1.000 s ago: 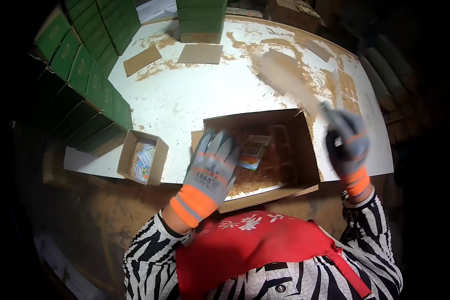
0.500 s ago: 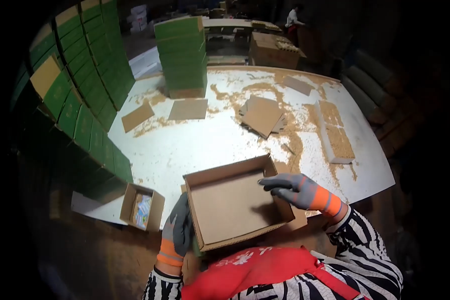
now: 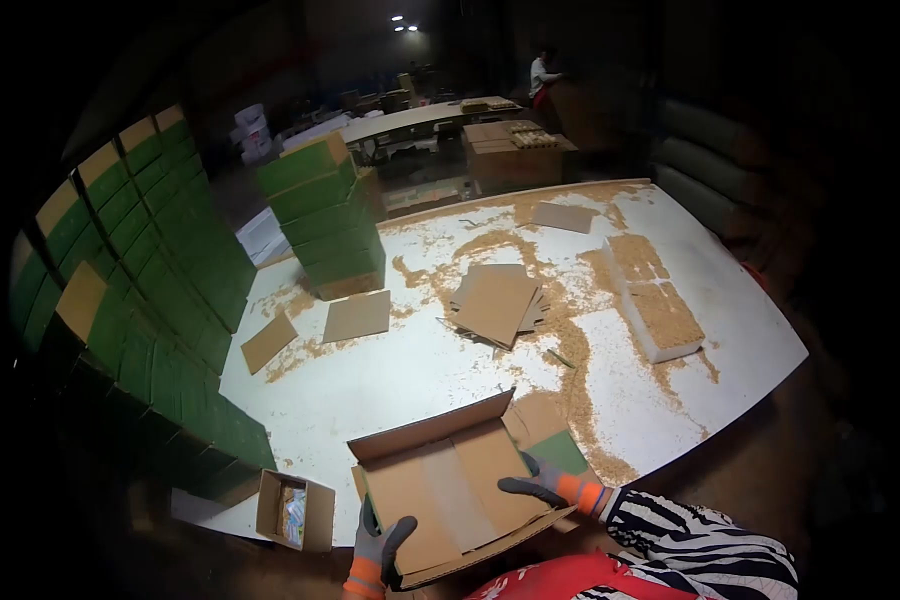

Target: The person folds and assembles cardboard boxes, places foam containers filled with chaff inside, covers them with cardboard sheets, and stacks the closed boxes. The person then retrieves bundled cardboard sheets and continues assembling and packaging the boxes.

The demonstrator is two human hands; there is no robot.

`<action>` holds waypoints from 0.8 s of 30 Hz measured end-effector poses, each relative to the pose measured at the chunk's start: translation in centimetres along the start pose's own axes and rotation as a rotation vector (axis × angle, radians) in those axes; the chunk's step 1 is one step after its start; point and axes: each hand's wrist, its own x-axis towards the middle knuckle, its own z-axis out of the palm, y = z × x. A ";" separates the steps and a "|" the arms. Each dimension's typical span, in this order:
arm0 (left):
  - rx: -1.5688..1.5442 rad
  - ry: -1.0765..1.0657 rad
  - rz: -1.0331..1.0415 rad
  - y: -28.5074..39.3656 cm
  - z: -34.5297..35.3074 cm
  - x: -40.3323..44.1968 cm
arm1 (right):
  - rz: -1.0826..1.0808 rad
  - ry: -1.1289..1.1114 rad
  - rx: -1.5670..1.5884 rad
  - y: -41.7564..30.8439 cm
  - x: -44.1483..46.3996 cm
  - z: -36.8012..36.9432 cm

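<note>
A cardboard box (image 3: 450, 485) lies at the near edge of the white table, its inner flaps folded in and a pale strip down the middle, its far flap raised. My left hand (image 3: 381, 545) grips the box's near left side, thumb over the top and fingers hidden at the side. My right hand (image 3: 545, 482) holds the right side, its thumb on the folded flap. Under and beside the box's right side lies another cardboard piece (image 3: 542, 420) with a green part.
Green box stacks (image 3: 325, 215) stand at the left and back left. A small box (image 3: 297, 512) with packets sits front left. Cardboard sheets (image 3: 495, 303), scattered brown bits and a white block (image 3: 670, 318) lie on the table (image 3: 340, 405). Far behind is a person (image 3: 540, 78).
The box's side flaps have been folded inward over its opening. My right hand has moved from inside the box to its right side. The view has tilted up.
</note>
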 end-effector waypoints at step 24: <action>-0.291 0.793 0.704 38.0 -55.2 -4.2 | -1.251 -0.278 0.676 -50.5 25.3 22.5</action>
